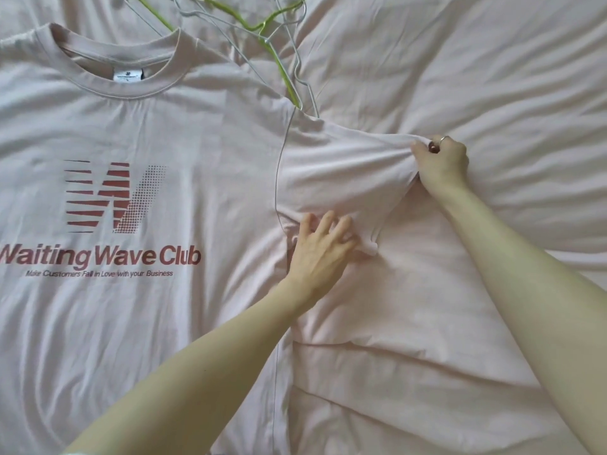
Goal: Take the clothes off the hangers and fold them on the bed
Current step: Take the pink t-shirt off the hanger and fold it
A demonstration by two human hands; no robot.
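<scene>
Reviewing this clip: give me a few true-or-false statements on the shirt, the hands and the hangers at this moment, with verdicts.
1. The T-shirt lies print-side up on the bed sheet. True.
2. The right hand rests flat and holds nothing. False: it pinches the end of the sleeve, and the cloth looks drawn taut towards it.
3. The left hand is on the lower hem of the sleeve, near the underarm. True.
4. The wire hangers are all blue. False: they are green and silver-grey.
5. The shirt is already folded into a neat square. False: it is spread open, collar and print in full view.
</scene>
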